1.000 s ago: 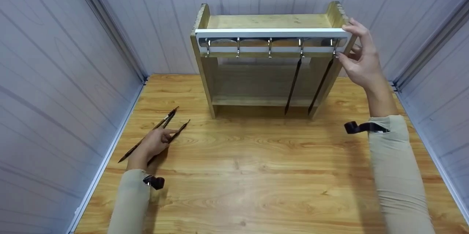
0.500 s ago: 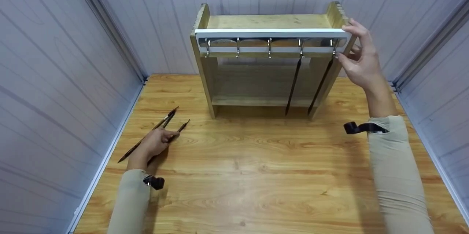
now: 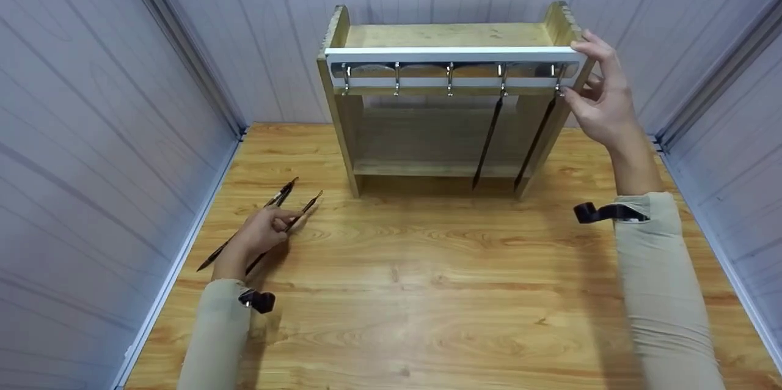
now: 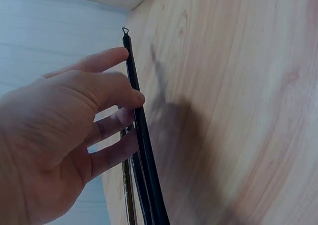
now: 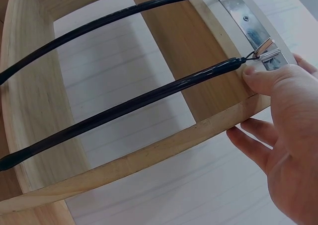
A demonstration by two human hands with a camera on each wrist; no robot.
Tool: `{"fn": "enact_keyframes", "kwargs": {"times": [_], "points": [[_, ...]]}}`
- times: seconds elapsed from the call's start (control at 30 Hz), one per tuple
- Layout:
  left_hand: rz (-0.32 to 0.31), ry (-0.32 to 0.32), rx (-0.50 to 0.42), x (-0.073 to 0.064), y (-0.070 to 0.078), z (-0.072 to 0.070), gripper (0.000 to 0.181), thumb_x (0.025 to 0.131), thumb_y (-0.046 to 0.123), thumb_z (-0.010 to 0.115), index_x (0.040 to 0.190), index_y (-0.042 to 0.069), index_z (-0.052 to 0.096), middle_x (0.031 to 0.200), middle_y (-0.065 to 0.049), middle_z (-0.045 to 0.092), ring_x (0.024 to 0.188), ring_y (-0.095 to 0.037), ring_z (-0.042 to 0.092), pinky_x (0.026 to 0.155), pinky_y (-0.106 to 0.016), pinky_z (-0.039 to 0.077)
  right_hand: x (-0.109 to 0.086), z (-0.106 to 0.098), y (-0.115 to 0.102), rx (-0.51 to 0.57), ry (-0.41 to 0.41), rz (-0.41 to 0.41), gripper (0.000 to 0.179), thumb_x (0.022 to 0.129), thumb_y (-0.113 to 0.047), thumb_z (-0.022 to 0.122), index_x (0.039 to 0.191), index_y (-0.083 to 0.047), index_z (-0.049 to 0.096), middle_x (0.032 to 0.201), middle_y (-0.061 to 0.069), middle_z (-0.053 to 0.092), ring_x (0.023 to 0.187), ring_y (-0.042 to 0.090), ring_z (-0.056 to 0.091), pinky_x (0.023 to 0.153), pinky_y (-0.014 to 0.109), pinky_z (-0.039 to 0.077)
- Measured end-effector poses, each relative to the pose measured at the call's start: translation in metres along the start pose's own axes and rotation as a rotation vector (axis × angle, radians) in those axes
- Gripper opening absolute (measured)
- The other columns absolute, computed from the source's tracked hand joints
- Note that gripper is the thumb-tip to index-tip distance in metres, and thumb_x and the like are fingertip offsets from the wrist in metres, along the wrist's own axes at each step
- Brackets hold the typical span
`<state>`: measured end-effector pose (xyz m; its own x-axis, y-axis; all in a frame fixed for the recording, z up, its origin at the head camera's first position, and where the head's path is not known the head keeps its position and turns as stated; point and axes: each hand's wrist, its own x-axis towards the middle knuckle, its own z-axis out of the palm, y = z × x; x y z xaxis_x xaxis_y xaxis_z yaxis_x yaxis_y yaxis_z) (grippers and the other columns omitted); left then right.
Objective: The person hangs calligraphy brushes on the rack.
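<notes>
My left hand pinches a dark writing brush between thumb and fingers. In the left wrist view the brush slants, its small hanging loop pointing up, and its shadow falls on the tabletop beside it. More brushes lie just left of this hand, partly covered by it. My right hand grips the upper right corner of a wooden shelf, thumb in front by the last hook. Two dark brushes hang by their loops from the rightmost hooks: one brush close to the thumb, another brush farther left.
Along the shelf's front runs a white rail with several metal hooks; the left ones carry nothing. The shelf stands on a wood-grain table near the back wall. Pale panels enclose both sides.
My left hand has taken hold of the brush and raised its loop end slightly up and to the right. The right hand stays at the shelf corner; the hanging brushes sway slightly.
</notes>
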<state>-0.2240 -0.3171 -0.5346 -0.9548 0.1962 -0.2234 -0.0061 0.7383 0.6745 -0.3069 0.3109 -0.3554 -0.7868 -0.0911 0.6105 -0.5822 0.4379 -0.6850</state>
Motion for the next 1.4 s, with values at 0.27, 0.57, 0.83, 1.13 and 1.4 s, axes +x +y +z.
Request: {"fn": "enact_keyframes", "kwargs": {"times": [0.27, 0.57, 0.83, 1.13, 1.4], "points": [[0.055, 0.015, 0.052, 0.0, 0.014, -0.004, 0.065, 0.092, -0.013, 0.068, 0.153, 0.01, 0.071, 0.135, -0.025, 0.072, 0.107, -0.031, 0.071, 0.075, -0.029, 0.057, 0.0, 0.0, -0.002, 0.018, -0.007, 0.018, 0.063, 0.101, 0.013, 0.063, 0.16, -0.005, 0.049, 0.184, 0.005, 0.035, 0.138, 0.058, 0.065, 0.095, 0.013, 0.062], [0.182, 0.093, 0.095, 0.0, 0.031, -0.002, 0.062, 0.093, -0.007, 0.074, 0.153, 0.009, 0.067, 0.129, -0.025, 0.074, 0.111, -0.041, 0.077, 0.088, -0.052, 0.068, 0.0, 0.001, -0.001, 0.012, -0.001, 0.015, 0.062, 0.101, 0.012, 0.063, 0.159, -0.004, 0.049, 0.185, 0.006, 0.035, 0.137, 0.054, 0.067, 0.094, 0.013, 0.062], [0.254, 0.142, 0.081, 0.002, 0.052, 0.003, 0.063, 0.091, -0.009, 0.073, 0.151, 0.01, 0.066, 0.121, -0.021, 0.075, 0.105, -0.037, 0.078, 0.086, -0.053, 0.068, 0.0, 0.001, 0.001, 0.024, 0.005, -0.018, 0.062, 0.101, 0.014, 0.063, 0.159, -0.001, 0.049, 0.184, 0.011, 0.035, 0.135, 0.038, 0.07, 0.091, 0.012, 0.061], [0.416, 0.247, 0.033, 0.005, 0.078, 0.011, 0.061, 0.09, -0.013, 0.076, 0.146, 0.008, 0.068, 0.113, -0.016, 0.074, 0.098, -0.032, 0.078, 0.082, -0.045, 0.065, 0.001, 0.001, 0.003, 0.013, 0.009, -0.024, 0.062, 0.101, 0.014, 0.062, 0.16, -0.003, 0.049, 0.184, 0.011, 0.035, 0.138, 0.048, 0.067, 0.095, 0.012, 0.062], [0.523, 0.364, -0.042, 0.01, 0.099, 0.018, 0.059, 0.087, -0.014, 0.075, 0.143, 0.004, 0.068, 0.109, -0.014, 0.075, 0.093, -0.03, 0.077, 0.071, -0.025, 0.06, 0.001, 0.001, 0.0, 0.027, 0.001, -0.005, 0.065, 0.099, 0.017, 0.061, 0.159, -0.004, 0.049, 0.185, 0.008, 0.034, 0.14, 0.058, 0.062, 0.097, 0.014, 0.062]]}}
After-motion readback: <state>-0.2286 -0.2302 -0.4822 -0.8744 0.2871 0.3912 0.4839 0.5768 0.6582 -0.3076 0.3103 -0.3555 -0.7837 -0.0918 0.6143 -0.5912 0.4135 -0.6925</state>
